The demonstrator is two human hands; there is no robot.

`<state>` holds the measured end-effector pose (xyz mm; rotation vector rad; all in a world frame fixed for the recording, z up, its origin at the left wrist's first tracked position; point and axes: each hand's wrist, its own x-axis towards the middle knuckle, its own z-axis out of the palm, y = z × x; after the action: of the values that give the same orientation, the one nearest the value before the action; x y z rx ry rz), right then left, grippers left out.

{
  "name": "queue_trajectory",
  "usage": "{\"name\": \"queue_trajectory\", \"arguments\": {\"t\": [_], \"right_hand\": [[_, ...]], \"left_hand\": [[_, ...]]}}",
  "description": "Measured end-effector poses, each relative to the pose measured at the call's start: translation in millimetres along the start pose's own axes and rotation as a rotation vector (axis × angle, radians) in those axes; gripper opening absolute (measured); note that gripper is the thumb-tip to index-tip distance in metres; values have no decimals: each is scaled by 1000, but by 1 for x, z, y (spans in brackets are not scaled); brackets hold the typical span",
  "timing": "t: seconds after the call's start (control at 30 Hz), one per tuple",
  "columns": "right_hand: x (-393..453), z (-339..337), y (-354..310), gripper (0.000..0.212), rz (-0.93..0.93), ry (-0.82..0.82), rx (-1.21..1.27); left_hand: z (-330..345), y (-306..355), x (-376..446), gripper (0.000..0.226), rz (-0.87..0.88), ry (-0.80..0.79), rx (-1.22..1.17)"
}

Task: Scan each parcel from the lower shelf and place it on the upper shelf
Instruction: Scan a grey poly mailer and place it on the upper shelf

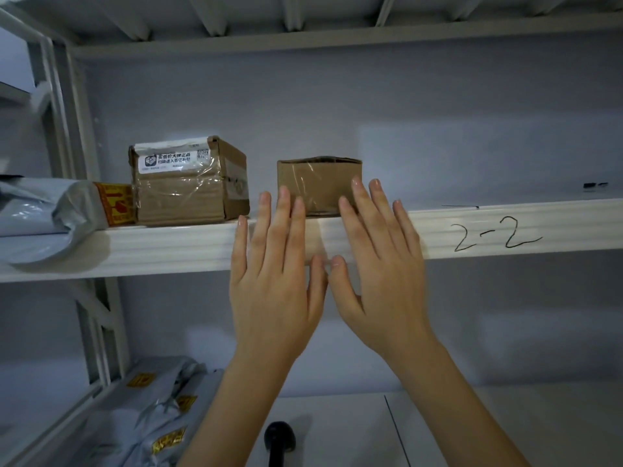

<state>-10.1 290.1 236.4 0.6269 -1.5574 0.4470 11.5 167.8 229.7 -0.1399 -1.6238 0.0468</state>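
A small brown cardboard box (pixel 318 183) stands on the upper shelf (pixel 472 230), near its front edge. My left hand (pixel 274 274) and my right hand (pixel 379 264) are both raised flat in front of it, fingers spread, holding nothing. The fingertips overlap the box's lower front; I cannot tell if they touch it. A bigger taped cardboard box (pixel 188 183) with a white label sits to its left. A grey poly mailer (pixel 47 214) with a red and yellow label lies at the far left of the same shelf. Grey mailers (pixel 148 419) lie on the lower shelf.
A black handheld scanner (pixel 279 439) lies on the white lower shelf between my forearms. "2-2" is written on the upper shelf's front edge (pixel 495 235). The upright post (pixel 81 146) of the rack stands at the left. The shelf right of the small box is bare.
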Motion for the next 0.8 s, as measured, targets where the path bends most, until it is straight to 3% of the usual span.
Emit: {"name": "queue_trajectory", "arguments": {"t": [0.17,0.37,0.43,0.63,0.8], "right_hand": [[-50,17,-4,29,-29,158,183],[-101,59,-24,29,19,142,240],[-120,79,-36,29,84,-8,293],[-188,150,-90,34,396,-738,272],[-207,215,-143,37,747,-1159,499]], "left_hand": [[2,-15,-58,39,57,74,-40],[16,-63,-150,28,26,-163,27],[19,-87,-181,24,-27,-288,81],[23,-172,-251,21,-359,-740,258],[33,-251,-285,61,-527,-1064,218]]}}
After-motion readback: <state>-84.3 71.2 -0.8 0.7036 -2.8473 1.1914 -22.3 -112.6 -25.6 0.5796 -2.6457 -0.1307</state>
